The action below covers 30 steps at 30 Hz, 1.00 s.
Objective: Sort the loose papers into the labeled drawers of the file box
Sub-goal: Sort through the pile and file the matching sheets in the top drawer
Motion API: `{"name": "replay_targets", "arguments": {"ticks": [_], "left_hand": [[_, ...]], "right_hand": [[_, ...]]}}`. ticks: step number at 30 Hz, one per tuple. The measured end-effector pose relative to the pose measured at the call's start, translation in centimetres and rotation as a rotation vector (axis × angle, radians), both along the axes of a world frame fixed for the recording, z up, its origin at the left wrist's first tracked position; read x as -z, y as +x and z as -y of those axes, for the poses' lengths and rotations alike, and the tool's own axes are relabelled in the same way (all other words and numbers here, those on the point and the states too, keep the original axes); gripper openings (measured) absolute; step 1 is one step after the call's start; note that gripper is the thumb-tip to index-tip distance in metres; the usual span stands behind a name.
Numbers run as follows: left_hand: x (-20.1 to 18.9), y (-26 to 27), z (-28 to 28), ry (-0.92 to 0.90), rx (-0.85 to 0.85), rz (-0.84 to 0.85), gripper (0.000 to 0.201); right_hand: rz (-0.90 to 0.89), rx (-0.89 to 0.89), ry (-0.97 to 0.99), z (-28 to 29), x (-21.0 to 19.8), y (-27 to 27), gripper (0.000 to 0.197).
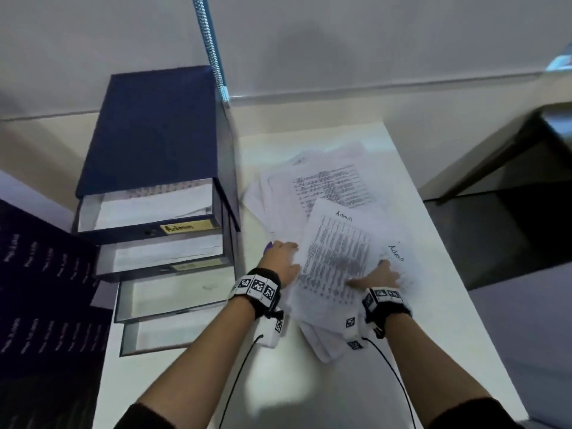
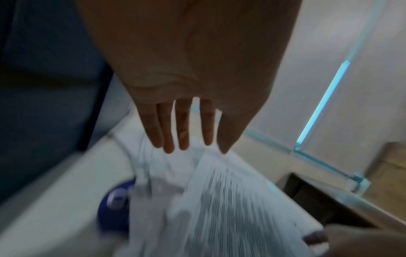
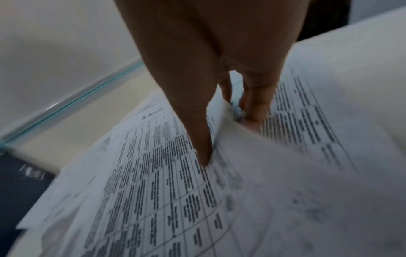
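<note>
A dark blue file box (image 1: 148, 131) stands at the table's left with several drawers pulled out; the top drawer's label (image 1: 185, 226) reads "Admin". Right of it lies a loose pile of printed papers (image 1: 328, 181). On top is a sheet headed "Admin" (image 1: 337, 252) (image 3: 153, 182), and another "Admin" sheet (image 1: 397, 253) peeks out beside it. My right hand (image 1: 379, 275) (image 3: 228, 135) pinches the top sheet's right edge, thumb above and fingers tucked under the lifted paper. My left hand (image 1: 280, 258) (image 2: 180, 125) lies with straight fingers at the pile's left edge.
A small blue object (image 1: 268, 245) (image 2: 116, 208) sits by the left hand at the pile's edge. The white table (image 1: 309, 382) ends just right of the papers. A dark printed carton (image 1: 37, 289) stands left; dark furniture (image 1: 495, 156) is at right.
</note>
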<state>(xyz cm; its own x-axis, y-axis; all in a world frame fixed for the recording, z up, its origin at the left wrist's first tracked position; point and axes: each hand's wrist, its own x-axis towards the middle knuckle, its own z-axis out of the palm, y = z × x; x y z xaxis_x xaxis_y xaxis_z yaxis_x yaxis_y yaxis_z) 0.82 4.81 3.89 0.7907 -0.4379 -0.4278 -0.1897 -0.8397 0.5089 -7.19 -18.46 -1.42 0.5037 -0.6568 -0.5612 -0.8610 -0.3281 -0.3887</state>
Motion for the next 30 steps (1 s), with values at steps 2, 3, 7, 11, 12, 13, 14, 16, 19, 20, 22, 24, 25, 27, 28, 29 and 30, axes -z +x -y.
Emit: {"name": "replay_targets", "arguments": {"ticks": [2,3,7,11,12,13,14,16,19,20,22,24,25,27,28,29,30], "left_hand": [[3.3,-1.1,0.8,0.076,-0.066,-0.141,0.064],[4.3,-1.5,1.1,0.078,-0.104,-0.15,0.061],[5.5,-1.8,1.2,0.053,-0.223,-0.004,0.039],[5.9,-1.7,1.6,0.119,-0.146,0.044,0.047],[5.8,-1.8,2.1,0.144,-0.095,0.055,0.044],[5.8,-2.0,2.7,0.174,-0.035,0.07,0.045],[5.7,-2.3,3.4,0.217,0.013,0.092,0.048],[5.8,-2.7,4.8,0.241,0.032,0.146,0.056],[6.0,-2.7,6.2,0.13,-0.065,0.136,0.067],[6.0,-2.4,6.5,0.099,-0.088,0.12,0.064],[5.7,-1.9,6.6,0.055,-0.112,0.088,0.05],[5.2,-1.4,6.5,0.02,-0.145,0.056,0.04],[5.0,-1.1,6.3,0.002,-0.167,0.048,0.037],[4.7,-0.8,5.8,-0.03,-0.189,0.063,0.033],[4.7,-0.7,5.4,-0.03,-0.188,0.073,0.031],[4.6,-0.6,5.0,-0.022,-0.182,0.079,0.03],[4.5,-0.5,4.6,-0.011,-0.176,0.089,0.03]], "right_hand": [[0.121,-0.022,0.048,-0.5,-0.3,-0.7,0.096],[0.155,-0.053,0.096,-0.6,0.0,-1.1,0.077],[0.265,0.043,0.174,0.8,-0.2,-3.1,0.023],[0.241,0.327,0.006,5.6,-0.7,-5.6,0.028],[0.205,0.343,-0.024,6.5,-0.7,-6.2,0.028],[0.166,0.357,-0.03,7.3,-0.4,-6.8,0.029],[0.13,0.365,-0.022,7.8,-0.1,-7.3,0.033],[0.067,0.383,0.018,8.4,0.4,-8.1,0.043],[0.052,0.375,0.074,8.5,0.8,-8.6,0.052],[0.047,0.362,0.093,8.6,0.9,-8.6,0.053],[0.02,0.349,0.137,8.8,0.8,-8.5,0.054],[0.007,0.348,0.177,9.2,0.6,-8.6,0.056],[-0.001,0.344,0.192,9.4,0.6,-8.7,0.059],[0.001,0.333,0.205,9.5,0.5,-8.6,0.062],[0.01,0.34,0.206,9.5,0.5,-8.6,0.063],[0.018,0.344,0.203,9.4,0.5,-8.6,0.063],[0.034,0.344,0.195,9.3,0.6,-8.5,0.063]]}}
